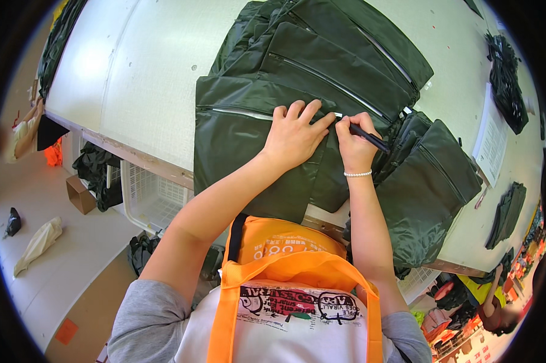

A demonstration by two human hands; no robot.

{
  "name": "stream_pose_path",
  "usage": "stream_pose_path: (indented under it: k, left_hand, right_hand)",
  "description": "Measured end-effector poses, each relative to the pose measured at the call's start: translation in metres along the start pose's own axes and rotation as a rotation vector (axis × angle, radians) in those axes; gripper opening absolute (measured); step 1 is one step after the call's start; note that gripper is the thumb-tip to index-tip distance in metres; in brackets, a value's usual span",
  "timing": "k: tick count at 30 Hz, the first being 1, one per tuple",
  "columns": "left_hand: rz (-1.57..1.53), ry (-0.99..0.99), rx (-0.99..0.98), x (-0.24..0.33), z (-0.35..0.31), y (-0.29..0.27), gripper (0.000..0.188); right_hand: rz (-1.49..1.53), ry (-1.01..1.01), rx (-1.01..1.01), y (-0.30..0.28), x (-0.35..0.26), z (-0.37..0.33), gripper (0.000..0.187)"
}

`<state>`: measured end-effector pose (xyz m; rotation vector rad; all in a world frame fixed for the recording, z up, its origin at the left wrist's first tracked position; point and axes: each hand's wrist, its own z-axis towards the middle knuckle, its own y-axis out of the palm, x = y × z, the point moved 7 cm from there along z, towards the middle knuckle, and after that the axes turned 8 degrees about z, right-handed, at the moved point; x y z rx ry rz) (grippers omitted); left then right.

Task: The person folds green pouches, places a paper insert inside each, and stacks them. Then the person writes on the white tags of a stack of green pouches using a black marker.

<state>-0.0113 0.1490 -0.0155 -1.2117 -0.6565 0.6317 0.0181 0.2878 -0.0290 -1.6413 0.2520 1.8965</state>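
Note:
My left hand (pixel 296 136) lies with its fingers spread on a dark green fabric panel (pixel 242 151), which has a zipper (pixel 239 112) across its upper part. My right hand (pixel 357 145) is closed around a black pen (pixel 371 138), its tip end hidden by the fingers. Between the two hands a small white tag (pixel 338 115) shows at the panel's right edge. Beyond my hands, more dark green zippered panels (pixel 321 54) overlap in a fanned pile. Right of my right wrist, another stack of zippered panels (pixel 427 187) hangs partly over the table's near edge.
The pale table (pixel 146 72) curves around me. On its right side lie a printed sheet (pixel 492 139), a black plastic bundle (pixel 506 81) and folded dark cloth (pixel 506 215). A white plastic basket (pixel 155 193) stands below the edge. Other people are at far left and lower right.

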Motion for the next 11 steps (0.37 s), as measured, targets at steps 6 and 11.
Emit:
stream_pose_path:
  k: [6,11]
  left_hand:
    - [-0.038,-0.008,0.0,0.002,0.001,-0.002,0.034]
    - [-0.23,-0.11,0.022,-0.014,-0.004,0.01,0.04]
  right_hand:
    - [0.044,0.023,0.02,-0.009,0.006,-0.004,0.01]
    - [-0.393,-0.093,-0.211,-0.005,-0.03,-0.029,0.017]
